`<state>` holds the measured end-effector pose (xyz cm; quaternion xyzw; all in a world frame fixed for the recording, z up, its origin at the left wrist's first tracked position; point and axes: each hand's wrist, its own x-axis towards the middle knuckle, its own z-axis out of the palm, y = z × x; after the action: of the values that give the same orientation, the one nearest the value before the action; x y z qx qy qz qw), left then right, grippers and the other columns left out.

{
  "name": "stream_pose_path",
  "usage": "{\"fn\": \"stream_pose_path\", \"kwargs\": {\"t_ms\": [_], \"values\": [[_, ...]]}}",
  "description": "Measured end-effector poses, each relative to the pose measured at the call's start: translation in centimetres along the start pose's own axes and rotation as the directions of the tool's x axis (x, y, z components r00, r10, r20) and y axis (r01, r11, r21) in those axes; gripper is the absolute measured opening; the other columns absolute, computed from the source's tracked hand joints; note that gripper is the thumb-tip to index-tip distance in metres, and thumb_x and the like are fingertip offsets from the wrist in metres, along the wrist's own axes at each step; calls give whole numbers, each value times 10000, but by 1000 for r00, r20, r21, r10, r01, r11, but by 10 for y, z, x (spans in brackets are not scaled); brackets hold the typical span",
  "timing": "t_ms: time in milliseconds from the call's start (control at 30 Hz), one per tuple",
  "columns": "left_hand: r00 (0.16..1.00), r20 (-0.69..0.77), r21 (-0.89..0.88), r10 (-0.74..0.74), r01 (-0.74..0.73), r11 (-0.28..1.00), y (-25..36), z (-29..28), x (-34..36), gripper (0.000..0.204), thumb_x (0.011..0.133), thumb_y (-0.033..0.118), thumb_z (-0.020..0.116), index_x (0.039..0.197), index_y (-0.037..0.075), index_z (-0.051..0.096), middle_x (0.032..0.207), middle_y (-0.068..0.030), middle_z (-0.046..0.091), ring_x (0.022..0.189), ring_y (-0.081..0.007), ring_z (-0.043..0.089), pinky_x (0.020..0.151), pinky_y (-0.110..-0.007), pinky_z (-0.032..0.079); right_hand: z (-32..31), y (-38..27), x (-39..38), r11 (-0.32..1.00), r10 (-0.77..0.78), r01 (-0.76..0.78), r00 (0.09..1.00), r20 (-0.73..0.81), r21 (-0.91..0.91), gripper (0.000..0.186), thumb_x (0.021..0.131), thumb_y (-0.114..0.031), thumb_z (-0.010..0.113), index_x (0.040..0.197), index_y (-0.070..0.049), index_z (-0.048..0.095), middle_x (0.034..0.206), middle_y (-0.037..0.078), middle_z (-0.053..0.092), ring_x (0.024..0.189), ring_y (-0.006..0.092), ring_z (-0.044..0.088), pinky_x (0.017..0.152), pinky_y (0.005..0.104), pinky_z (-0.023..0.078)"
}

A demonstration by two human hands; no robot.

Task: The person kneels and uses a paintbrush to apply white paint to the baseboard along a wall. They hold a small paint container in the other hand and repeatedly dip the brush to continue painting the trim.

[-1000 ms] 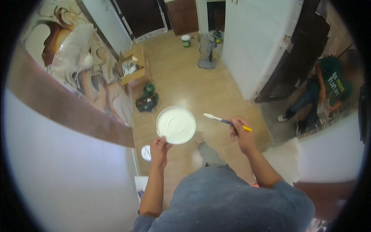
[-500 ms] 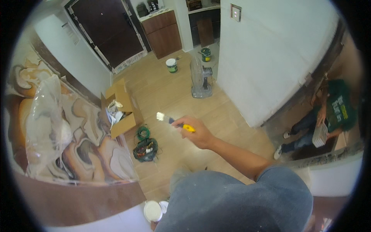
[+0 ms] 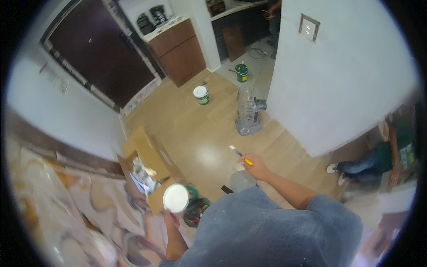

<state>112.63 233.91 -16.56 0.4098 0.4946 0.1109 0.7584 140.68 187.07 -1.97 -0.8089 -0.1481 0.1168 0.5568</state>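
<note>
Paintbrush (image 3: pixel 240 155) over wooden floor (image 3: pixel 195 133), fan (image 3: pixel 247 113), white wall (image 3: pixel 347 84)

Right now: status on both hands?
Left hand holds white round lid. Right hand grips yellow-handled brush. Open cardboard box beside the lid.

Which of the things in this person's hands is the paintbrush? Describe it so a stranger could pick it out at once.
Start at the grey standing fan on the wooden floor beside the pale wall. Just below it, the right hand is raised with the paintbrush in its grip. It is thin, with a yellow handle and a pale tip, unlike the round white lid at the left hand.
</note>
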Motion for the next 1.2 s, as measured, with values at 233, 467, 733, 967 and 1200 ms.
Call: {"fn": "stream_pose_path", "kwargs": {"t_ms": [233, 467, 733, 967, 1200], "values": [[893, 399, -90, 207, -187, 978, 249, 281, 184, 456, 1037, 323, 513, 1362, 5, 477, 1327, -104, 590, 1190, -224, 596, 977, -358, 514, 24, 8, 199, 932, 226, -139, 945, -237, 335, 197, 972, -147, 544, 1053, -48, 694, 961, 118, 581, 709, 173, 625, 634, 283, 505], [934, 352, -206, 59, 15, 978, 319, 386, 324, 397, 1015, 316, 551, 1308, 47, 533, 1279, -77, 632, 1079, -235, 614, 903, -367, 487, 35, 11, 453, 858, 358, -213, 900, -247, 467, 283, 1007, -212, 461, 1087, -62, 688, 772, 53, 577, 696, 149, 603, 659, 299, 507], [959, 274, -335, 76, 21, 942, 412, 375, 495, 328, 1008, 339, 539, 1227, 96, 571, 1178, -61, 667, 959, -194, 618, 682, -309, 474, 76, -46, 717, 585, 268, -142, 963, -25, 799, 336, 977, -77, 499, 1303, -155, 521, 1007, 43, 533, 844, 158, 586, 745, 325, 508], [935, 354, -28, 15, -5, 1000, 526, 541, 662, 444, 1031, 350, 481, 1384, 80, 467, 1366, -91, 567, 1212, -224, 542, 981, -393, 426, 135, 29, 852, 348, 388, -178, 921, 31, 921, 344, 915, -3, 547, 1249, -76, 516, 1090, 50, 523, 908, 181, 606, 736, 324, 515], [595, 771, 411, -227, -192, 891, 636, 846, 700, 572, 1038, 361, 439, 1477, 0, 378, 1507, -118, 449, 1380, -260, 425, 1154, -437, 306, 95, 49, 930, 335, 611, 25, 756, -237, 942, 220, 904, -29, 553, 1108, -104, 580, 917, 35, 584, 812, 165, 601, 648, 298, 484]]}}
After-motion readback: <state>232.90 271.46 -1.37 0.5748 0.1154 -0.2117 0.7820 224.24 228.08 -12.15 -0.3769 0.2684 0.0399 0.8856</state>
